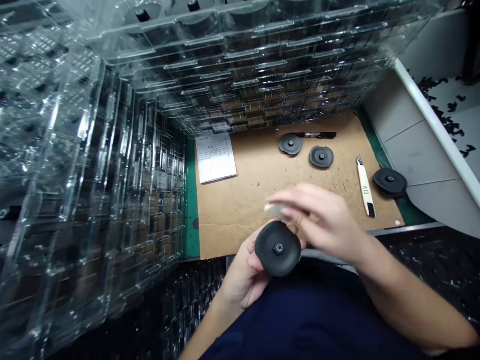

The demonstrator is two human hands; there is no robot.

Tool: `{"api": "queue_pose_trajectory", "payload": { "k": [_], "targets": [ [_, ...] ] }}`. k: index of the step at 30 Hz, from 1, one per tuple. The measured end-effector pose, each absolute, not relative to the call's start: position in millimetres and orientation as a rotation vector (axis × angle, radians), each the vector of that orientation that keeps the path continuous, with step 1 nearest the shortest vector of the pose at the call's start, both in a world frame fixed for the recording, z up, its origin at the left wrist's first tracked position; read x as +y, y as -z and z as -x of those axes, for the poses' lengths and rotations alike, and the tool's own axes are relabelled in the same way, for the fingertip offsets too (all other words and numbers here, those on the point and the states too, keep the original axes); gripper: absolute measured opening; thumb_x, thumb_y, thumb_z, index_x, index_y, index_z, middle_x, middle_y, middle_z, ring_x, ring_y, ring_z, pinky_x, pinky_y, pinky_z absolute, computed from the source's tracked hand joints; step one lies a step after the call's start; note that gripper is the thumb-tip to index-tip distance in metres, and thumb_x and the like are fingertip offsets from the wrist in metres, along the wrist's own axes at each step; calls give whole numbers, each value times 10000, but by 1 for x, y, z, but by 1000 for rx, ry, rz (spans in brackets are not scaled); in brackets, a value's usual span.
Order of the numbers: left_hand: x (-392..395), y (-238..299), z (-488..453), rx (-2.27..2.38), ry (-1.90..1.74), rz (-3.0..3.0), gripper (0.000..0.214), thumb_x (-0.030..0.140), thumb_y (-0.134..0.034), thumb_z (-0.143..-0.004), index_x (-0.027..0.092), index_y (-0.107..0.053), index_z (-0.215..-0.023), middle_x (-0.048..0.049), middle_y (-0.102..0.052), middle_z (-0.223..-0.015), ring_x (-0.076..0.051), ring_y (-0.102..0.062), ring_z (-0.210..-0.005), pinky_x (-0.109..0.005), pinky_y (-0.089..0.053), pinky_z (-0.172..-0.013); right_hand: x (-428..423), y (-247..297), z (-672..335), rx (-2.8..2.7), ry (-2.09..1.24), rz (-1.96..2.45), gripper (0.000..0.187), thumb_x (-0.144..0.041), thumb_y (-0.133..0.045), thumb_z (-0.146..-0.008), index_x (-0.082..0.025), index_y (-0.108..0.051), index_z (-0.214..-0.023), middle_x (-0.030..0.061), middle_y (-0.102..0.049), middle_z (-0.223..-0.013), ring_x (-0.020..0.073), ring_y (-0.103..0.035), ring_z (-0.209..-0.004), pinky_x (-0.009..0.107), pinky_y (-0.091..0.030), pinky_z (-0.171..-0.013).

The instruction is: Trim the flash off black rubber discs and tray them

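Observation:
My left hand (249, 270), low in the middle of the head view, grips a black rounded disc-shaped part (275, 262) from below and behind. A small round stud stands at the centre of its upward face. Just above the part's far edge is my right hand (318, 215), smeared by motion, its fingers closed in a pinch. A small pale piece (274, 210) shows at its fingertips, too blurred to name. Two similar black discs (291, 144) lie on the cardboard sheet (247, 200) beyond my hands. Another black disc (390, 181) sits at the right edge.
Tall stacks of clear plastic trays (240, 65) rise at the back and left. A white-handled craft knife (365, 187) and a black marker pen (317, 135) lie on the cardboard. A printed paper slip (216, 159) rests at its back left. Small black bits (442, 107) lie beyond the right panel.

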State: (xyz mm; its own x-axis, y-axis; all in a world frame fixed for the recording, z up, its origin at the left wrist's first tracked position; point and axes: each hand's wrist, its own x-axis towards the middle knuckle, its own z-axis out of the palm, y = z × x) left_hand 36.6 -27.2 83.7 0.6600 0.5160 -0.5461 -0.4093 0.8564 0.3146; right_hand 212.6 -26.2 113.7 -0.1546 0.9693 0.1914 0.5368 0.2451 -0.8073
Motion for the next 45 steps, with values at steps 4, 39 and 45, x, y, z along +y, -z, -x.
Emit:
{"api": "queue_pose_trajectory", "payload": {
  "k": [4,39,45],
  "targets": [
    [-27,-81,-31,528,-512,-114,669,440,-801,-575,223,-590,-1171,-88,-639,-1176,-272,-641,-1014,-346,-503,-887,-21,-61,-231,-1667,-891,1730,277,-211,-502,-893,-246,-593,-1153,17,-654,-975,144,-574,-783,274,-458,-693],
    [-14,-87,-33,812,-953,-1561,1053,10,-772,-593,328,-189,-1411,-63,-599,-1214,-235,-554,-1126,-400,-332,-1037,-86,-59,-219,-1334,-620,1788,265,-207,-524,-874,-235,-618,-1120,82,-551,-1143,201,-548,-1000,356,-483,-821],
    [-11,-94,-35,783,-885,-1651,1116,15,-785,-588,359,-131,-1424,-52,-589,-1211,-222,-554,-1111,-387,-348,-1023,-83,-99,-210,-1193,-864,1477,287,-143,-596,-847,-272,-622,-1102,35,-616,-977,155,-566,-863,306,-459,-744]
  ]
}}
